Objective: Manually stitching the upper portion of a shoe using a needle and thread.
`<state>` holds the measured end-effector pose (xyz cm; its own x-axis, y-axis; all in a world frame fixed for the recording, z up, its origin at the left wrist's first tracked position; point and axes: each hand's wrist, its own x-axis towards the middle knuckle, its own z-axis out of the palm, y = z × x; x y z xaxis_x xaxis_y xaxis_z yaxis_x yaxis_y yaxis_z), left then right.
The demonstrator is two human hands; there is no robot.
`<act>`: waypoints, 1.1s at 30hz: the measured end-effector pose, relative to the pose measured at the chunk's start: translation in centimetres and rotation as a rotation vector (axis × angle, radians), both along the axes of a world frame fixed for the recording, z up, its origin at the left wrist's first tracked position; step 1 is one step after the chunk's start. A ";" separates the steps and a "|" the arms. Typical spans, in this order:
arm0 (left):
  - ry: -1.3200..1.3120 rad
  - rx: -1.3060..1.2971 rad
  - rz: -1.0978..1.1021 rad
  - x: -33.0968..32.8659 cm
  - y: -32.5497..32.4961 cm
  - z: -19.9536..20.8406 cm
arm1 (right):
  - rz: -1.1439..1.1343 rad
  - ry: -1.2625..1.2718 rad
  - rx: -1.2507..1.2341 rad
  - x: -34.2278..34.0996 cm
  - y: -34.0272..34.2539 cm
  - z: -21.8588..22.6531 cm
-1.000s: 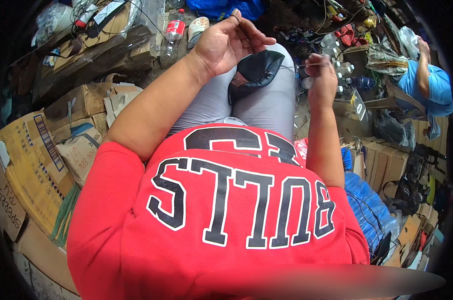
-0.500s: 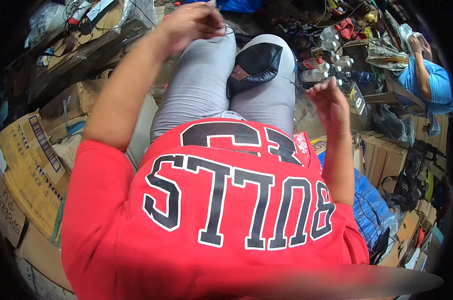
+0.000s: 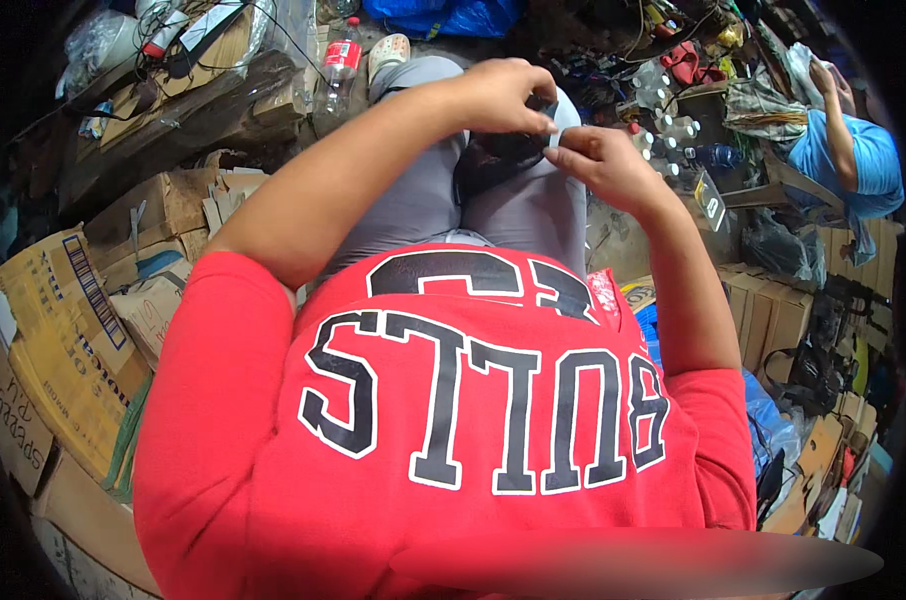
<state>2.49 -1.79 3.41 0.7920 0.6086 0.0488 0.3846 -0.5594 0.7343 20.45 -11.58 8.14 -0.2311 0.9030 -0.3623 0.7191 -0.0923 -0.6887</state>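
Note:
A black, leather-like piece (image 3: 503, 165) with a smooth sheen lies over my right knee, partly covered by my hands. My left hand (image 3: 508, 95) reaches across from the left, its fingers bent down and closed at the far edge of the piece. From the right comes my right hand (image 3: 608, 168), thumb and fingers drawn together at the piece's right side, close to the left fingertips. What the right fingertips pinch is too small or hidden to make out. Grey trousers (image 3: 403, 195) cover my legs beneath the piece.
Flattened cardboard boxes (image 3: 63, 310) are stacked at my left. A clear bottle with a red label (image 3: 343, 55) stands ahead, left of a light clog (image 3: 388, 52). Several capped bottles (image 3: 663, 140) cluster at right. Beyond them sits another person in a blue shirt (image 3: 848, 165).
Both hands, apart before, have come together over the black piece: the left moved right and nearer, the right moved left. The bottle and clog ahead are now uncovered.

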 end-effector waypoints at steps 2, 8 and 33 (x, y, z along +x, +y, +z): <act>-0.015 -0.037 -0.068 1.1 0.2 -0.4 | 0.047 -0.076 -0.078 -0.3 0.1 0.4; -0.094 0.011 -0.053 2.5 -0.4 -1.1 | -0.047 0.095 -0.030 1.0 -3.1 0.8; 0.040 -0.474 -0.312 0.2 2.3 0.6 | -0.023 -0.160 0.369 -0.7 -2.1 0.5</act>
<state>2.65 0.47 3.97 0.9333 0.2938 -0.2067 0.2871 -0.2640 0.9208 19.76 -13.68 8.61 -0.1762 0.9835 -0.0422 0.8206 0.1231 -0.5581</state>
